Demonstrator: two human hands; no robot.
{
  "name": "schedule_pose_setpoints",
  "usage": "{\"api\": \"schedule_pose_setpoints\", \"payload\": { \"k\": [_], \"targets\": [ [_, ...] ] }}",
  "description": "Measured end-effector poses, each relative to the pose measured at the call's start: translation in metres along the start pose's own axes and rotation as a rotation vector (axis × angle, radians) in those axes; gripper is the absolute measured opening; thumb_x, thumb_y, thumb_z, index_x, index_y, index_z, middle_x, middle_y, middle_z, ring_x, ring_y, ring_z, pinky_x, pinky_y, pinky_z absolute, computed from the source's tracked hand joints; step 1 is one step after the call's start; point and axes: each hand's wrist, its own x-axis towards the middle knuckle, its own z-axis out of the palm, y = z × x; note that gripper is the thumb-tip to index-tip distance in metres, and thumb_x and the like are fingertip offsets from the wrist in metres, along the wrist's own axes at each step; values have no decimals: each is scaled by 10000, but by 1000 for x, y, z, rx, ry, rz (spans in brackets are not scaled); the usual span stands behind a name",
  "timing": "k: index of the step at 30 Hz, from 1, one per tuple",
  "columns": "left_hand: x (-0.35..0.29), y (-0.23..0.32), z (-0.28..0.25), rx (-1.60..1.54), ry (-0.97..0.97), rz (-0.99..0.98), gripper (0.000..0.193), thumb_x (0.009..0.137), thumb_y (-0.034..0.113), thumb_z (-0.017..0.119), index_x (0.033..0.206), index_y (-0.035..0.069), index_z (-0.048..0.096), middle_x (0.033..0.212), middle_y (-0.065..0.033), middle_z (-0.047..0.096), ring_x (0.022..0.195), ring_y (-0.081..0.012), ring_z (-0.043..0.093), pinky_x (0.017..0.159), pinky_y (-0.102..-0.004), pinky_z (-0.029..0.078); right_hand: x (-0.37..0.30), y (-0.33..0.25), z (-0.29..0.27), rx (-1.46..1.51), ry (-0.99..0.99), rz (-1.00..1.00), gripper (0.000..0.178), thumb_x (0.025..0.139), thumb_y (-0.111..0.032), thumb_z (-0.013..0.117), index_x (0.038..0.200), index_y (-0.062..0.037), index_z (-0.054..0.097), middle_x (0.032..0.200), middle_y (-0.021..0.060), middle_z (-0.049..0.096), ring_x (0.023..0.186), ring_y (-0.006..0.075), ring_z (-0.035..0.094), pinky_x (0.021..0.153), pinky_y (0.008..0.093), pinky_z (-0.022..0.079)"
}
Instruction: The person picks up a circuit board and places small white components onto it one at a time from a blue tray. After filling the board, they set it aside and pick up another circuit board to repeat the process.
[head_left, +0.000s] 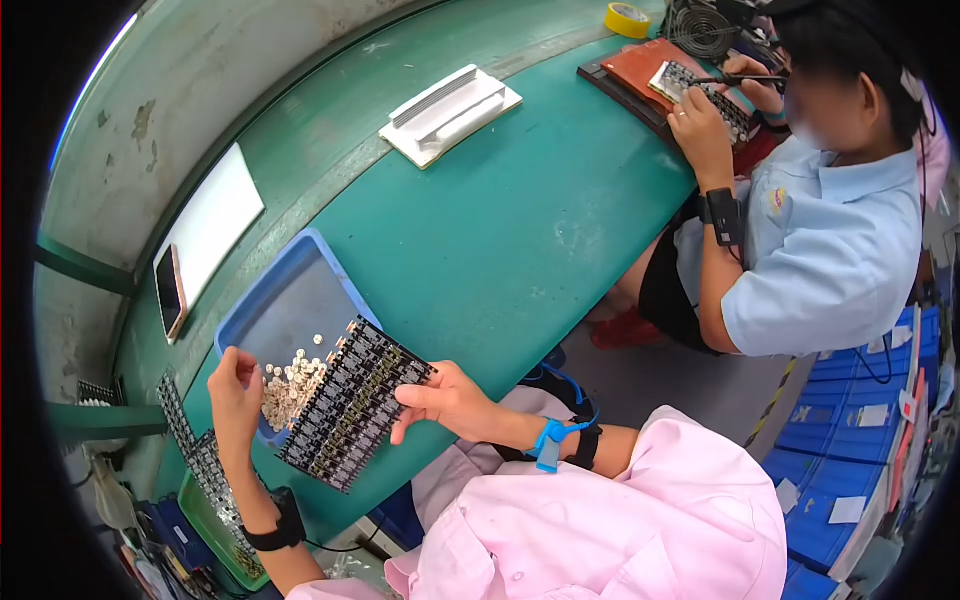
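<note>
My right hand (448, 402) grips a black circuit board panel (352, 408) by its right edge, thumb on top. The panel carries rows of small repeated sections and is held slanted over the near right side of a blue tray (340, 262). Small pale round parts show along its upper left edge. In the tray lies a heap of small cream-coloured round parts (290, 388). My left hand (238, 385) hovers at the tray's left rim, left of the heap, with its fingertips pinched together. Whatever is between those fingertips is too small to make out.
More board panels (212, 470) lie left of my left forearm, by a green tray (205, 515). A phone (170, 292) rests by a white sheet (215, 225). Farther off are a white slotted holder (450, 112) and yellow tape (628, 20). A co-worker (800, 230) works on a board at right.
</note>
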Motion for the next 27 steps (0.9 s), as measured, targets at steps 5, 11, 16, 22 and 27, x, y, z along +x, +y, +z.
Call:
{"api": "schedule_pose_setpoints", "payload": {
  "k": [5,11,16,22,27],
  "targets": [
    [-12,11,-9,-310,5,-63,41,709,-6,513,735,-12,481,630,1,462,576,-54,424,530,-179,359,0,0,1,33,-20,11,160,781,-90,470,912,3,467,746,54,521,619,218,581,569,302,460],
    [-31,18,-24,-425,-8,-94,33,736,12,497,761,-9,491,656,-13,490,561,-62,445,527,-175,368,2,1,0,17,-51,19,229,788,-111,461,978,17,453,849,81,541,611,193,576,589,290,471],
    [-42,18,-25,-596,14,-145,45,757,35,481,766,-8,487,656,-24,493,554,-64,455,508,-175,376,3,0,1,19,-46,24,205,787,-106,464,955,11,457,814,69,531,616,202,578,583,295,468],
    [-52,11,-27,-676,-17,-153,71,771,52,477,795,-11,497,665,-28,496,553,-63,456,494,-180,383,2,-2,5,20,-21,-1,157,786,-97,470,908,3,470,741,48,519,619,223,584,569,311,462],
    [-60,22,-25,-687,44,-197,109,766,10,463,850,-39,512,680,-38,494,557,-58,454,509,-176,394,2,-1,4,37,-20,14,158,786,-95,470,909,3,470,757,51,522,620,223,583,579,315,464]
  ]
}}
